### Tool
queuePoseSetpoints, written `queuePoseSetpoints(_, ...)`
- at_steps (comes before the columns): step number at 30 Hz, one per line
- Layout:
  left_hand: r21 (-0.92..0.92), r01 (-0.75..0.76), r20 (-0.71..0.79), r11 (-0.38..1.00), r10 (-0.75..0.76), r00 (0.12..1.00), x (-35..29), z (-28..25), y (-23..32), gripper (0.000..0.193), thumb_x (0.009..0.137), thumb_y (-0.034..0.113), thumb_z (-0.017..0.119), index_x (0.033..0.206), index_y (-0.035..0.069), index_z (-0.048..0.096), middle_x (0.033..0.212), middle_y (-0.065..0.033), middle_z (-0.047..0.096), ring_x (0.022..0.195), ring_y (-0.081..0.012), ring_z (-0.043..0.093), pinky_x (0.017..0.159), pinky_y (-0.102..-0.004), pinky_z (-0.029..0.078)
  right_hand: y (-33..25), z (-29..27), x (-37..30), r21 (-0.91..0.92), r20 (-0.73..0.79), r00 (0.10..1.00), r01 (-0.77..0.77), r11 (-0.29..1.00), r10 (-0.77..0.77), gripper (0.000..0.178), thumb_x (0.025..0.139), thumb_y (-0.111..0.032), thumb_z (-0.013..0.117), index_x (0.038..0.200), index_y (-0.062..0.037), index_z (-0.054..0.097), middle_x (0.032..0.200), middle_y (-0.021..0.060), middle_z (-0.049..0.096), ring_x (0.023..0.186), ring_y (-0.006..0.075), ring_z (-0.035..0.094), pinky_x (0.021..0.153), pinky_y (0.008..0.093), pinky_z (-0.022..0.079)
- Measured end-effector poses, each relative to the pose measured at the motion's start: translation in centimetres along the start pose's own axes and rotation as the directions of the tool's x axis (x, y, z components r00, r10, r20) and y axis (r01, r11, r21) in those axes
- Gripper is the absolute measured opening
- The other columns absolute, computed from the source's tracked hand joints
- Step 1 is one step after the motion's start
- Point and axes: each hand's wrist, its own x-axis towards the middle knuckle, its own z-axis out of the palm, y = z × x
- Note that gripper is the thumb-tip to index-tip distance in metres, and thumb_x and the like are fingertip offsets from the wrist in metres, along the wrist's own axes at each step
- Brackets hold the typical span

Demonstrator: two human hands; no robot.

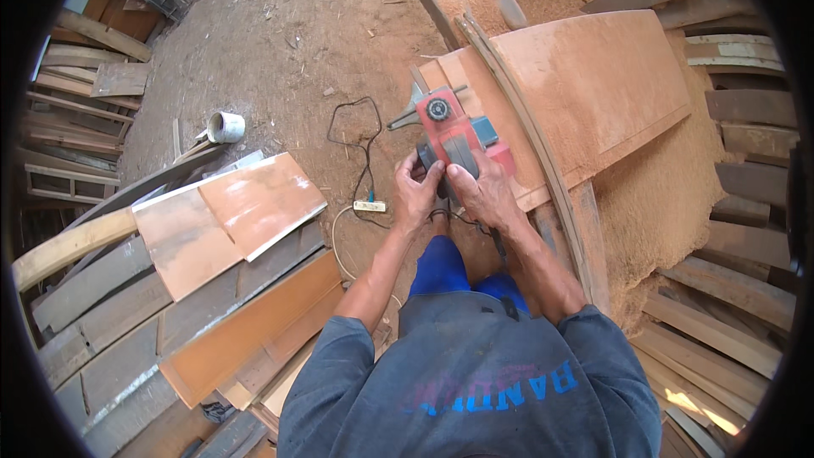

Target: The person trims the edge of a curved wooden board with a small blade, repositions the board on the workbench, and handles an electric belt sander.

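Head – batten (540,140), pwr-strip (370,206) nr planer (456,131)

planer (456,132): plastic | panel (585,80): smooth wood | shirt (475,343): matt cloth

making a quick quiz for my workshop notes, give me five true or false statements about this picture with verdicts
1. The left hand and right hand both touch the red power tool. True.
2. The white bucket is to the right of the red power tool. False: the white bucket is to its left.
3. A white power strip lies on the ground. True.
4. The large sawdust heap is at the picture's left. False: the sawdust heap is at the right.
5. Both hands wear gloves. False: both are bare.
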Motion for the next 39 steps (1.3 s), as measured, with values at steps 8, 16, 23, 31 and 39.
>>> queuePoseSetpoints(8, 0.089, -0.125, 0.017, 0.988, 0.124, 0.992, 14.1, -2.9, 9.4, 0.043, 0.096, 0.032, 0.074, 0.118, -0.004, 0.068, 0.1, -0.0062, 0.072, 0.087, -0.0099, 0.063, 0.077, -0.0285, 0.053, -3.6, 1.6, 17.2, -0.394, -0.062, 0.803, 0.526, 0.754, -0.593, 0.051, 0.099, -0.046, 0.06, 0.132, -0.008, 0.061, 0.107, 0.0271, 0.07, 0.094, 0.0443, 0.069, 0.082, 0.0502, 0.053)
queuePoseSetpoints(16, -0.044, -0.214, -0.028, 0.976, 0.213, 0.977, 15.0, -4.4, 9.1, 0.042, 0.102, 0.032, 0.061, 0.119, -0.006, 0.069, 0.099, -0.0072, 0.072, 0.086, -0.0119, 0.063, 0.08, -0.0293, 0.051, -7.7, 2.1, 16.3, -0.062, -0.102, 0.924, 0.363, 0.93, -0.367, 0.057, 0.102, -0.053, 0.05, 0.095, 0.002, 0.063, 0.068, 0.0073, 0.063, 0.057, 0.0171, 0.06, 0.055, 0.0338, 0.05)
queuePoseSetpoints(23, 0.018, -0.161, 0.003, 0.987, 0.161, 0.987, 9.3, -2.7, 6.9, 0.045, 0.097, 0.036, 0.067, 0.118, -0.004, 0.069, 0.101, -0.0125, 0.072, 0.091, -0.0166, 0.066, 0.082, -0.0332, 0.054, -4.8, 1.2, 10.2, -0.052, -0.093, 0.983, 0.157, 0.986, -0.161, 0.052, 0.102, -0.048, 0.05, 0.093, 0.0015, 0.061, 0.068, 0.0086, 0.062, 0.058, 0.019, 0.061, 0.056, 0.0352, 0.05)
queuePoseSetpoints(31, 0.191, -0.183, -0.003, 0.964, 0.187, 0.982, 0.1, 0.0, 0.7, 0.05, 0.095, 0.028, 0.073, 0.13, -0.006, 0.061, 0.116, -0.0136, 0.068, 0.104, -0.0182, 0.066, 0.091, -0.0335, 0.054, -2.4, -0.4, -0.4, -0.009, -0.031, 0.998, 0.059, 0.998, -0.059, 0.049, 0.097, -0.042, 0.059, 0.109, 0.0054, 0.063, 0.09, 0.0309, 0.067, 0.09, 0.0465, 0.067, 0.078, 0.0504, 0.052)
queuePoseSetpoints(39, 0.35, -0.082, -0.058, 0.933, 0.109, 0.992, -14.0, 3.8, -6.9, 0.07, 0.082, 0.026, 0.084, 0.135, -0.009, 0.054, 0.116, -0.0213, 0.058, 0.112, -0.0339, 0.061, 0.095, -0.0426, 0.052, 6.3, -1.0, -14.2, 0.078, -0.015, 0.999, -0.027, 0.997, 0.029, 0.055, 0.097, -0.046, 0.061, 0.118, 0.0043, 0.062, 0.098, 0.0304, 0.067, 0.094, 0.0456, 0.068, 0.082, 0.048, 0.052)
